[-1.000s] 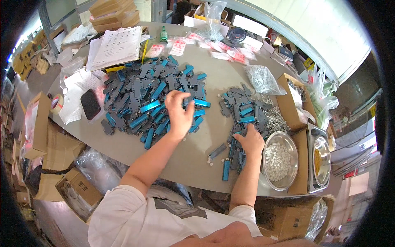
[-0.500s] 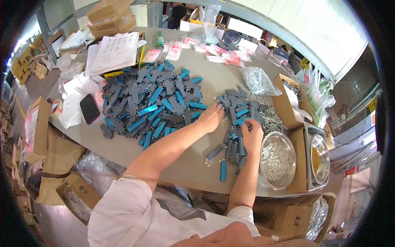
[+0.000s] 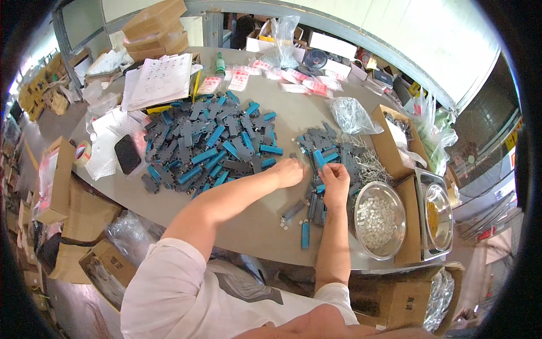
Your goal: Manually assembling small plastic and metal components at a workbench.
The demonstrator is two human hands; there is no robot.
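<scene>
My right hand (image 3: 336, 179) pinches a blue-and-grey rectangular plastic part (image 3: 319, 159), held tilted over the smaller heap of parts (image 3: 322, 137). To its left, my left hand (image 3: 289, 173) is closed just above the table, its fingers curled. A small greyish tip shows by its fingers, but what it holds, if anything, cannot be made out. The big heap of blue and dark grey parts (image 3: 214, 133) lies left of my left hand. Below my hands, a blue part (image 3: 305, 234) and a grey one (image 3: 293, 210) lie on the table.
Metal screws (image 3: 371, 164) are piled right of the small heap. A steel bowl of white pellets (image 3: 380, 221), a steel container with yellow contents (image 3: 436, 210) and a cardboard box (image 3: 389, 138) line the right side. A phone (image 3: 127, 153) and papers (image 3: 160, 82) lie left; a clear bag (image 3: 351, 115) lies behind.
My right hand has lifted a blue part off the small heap and moved slightly left and nearer. My left hand has drawn back a little toward me, its fingers now curled in.
</scene>
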